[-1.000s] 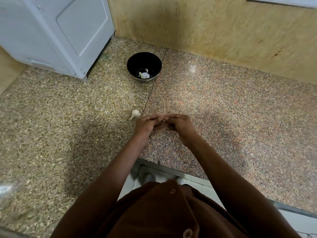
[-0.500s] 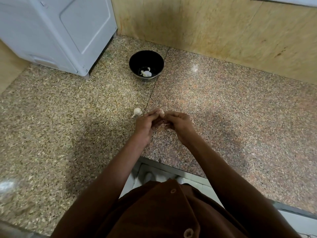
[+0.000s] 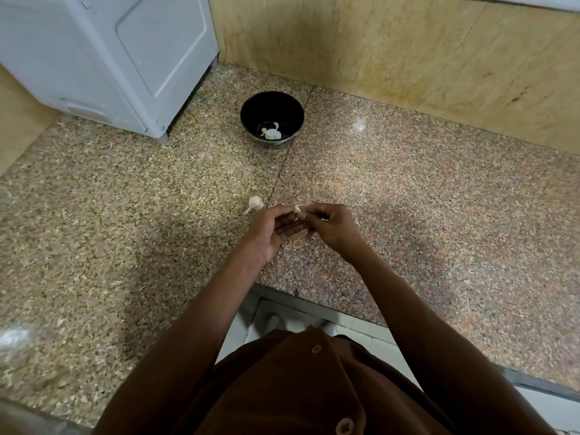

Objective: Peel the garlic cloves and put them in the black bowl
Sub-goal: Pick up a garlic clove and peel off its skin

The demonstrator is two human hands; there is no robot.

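Over the near bench [image 3: 439,215] edge, the left hand [image 3: 271,229] and right hand [image 3: 332,224] meet, their grip pinched together on one garlic clove [image 3: 296,209], now lifted slightly higher than before. Just left lies a loose clove [image 3: 255,203]; farther off, unobstructed, the black bowl [image 3: 251,111] holds peeled cloves [image 3: 271,132], beside a white appliance [image 3: 110,58]. No writing is legible.

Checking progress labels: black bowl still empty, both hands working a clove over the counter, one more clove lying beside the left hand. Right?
Not quite. The head view shows the black bowl already holds peeled garlic. The rest stands: left hand and right hand work a clove; another clove lies beside.
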